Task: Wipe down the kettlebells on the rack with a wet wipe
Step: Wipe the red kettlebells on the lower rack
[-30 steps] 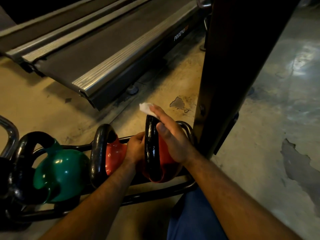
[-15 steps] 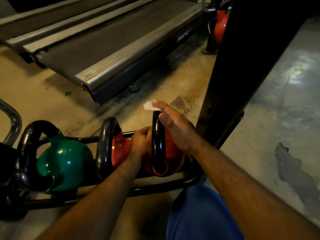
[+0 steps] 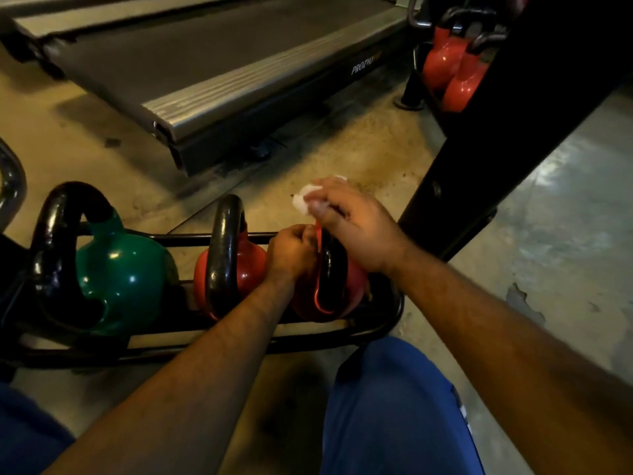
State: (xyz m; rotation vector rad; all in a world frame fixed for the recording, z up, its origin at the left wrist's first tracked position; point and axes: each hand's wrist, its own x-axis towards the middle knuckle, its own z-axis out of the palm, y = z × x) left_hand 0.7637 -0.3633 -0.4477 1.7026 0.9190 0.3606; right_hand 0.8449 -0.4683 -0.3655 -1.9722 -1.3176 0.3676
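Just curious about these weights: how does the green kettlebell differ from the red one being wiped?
The green kettlebell has a bigger body and a thicker handle than the red kettlebell. The green one sits untouched at the rack's left; the red one sits at the right end, gripped by the left hand, with the right hand holding a white wipe at its handle. Both have glossy black handles.

Red kettlebell [image 3: 346, 289], black handle, upright at right end of black tube rack [image 3: 383, 329]. Second red kettlebell [image 3: 250, 265] just left, then green kettlebell [image 3: 126, 275]. Crumpled white wet wipe [image 3: 306, 200] sits above the rightmost handle, pinched in right hand [image 3: 352, 224].
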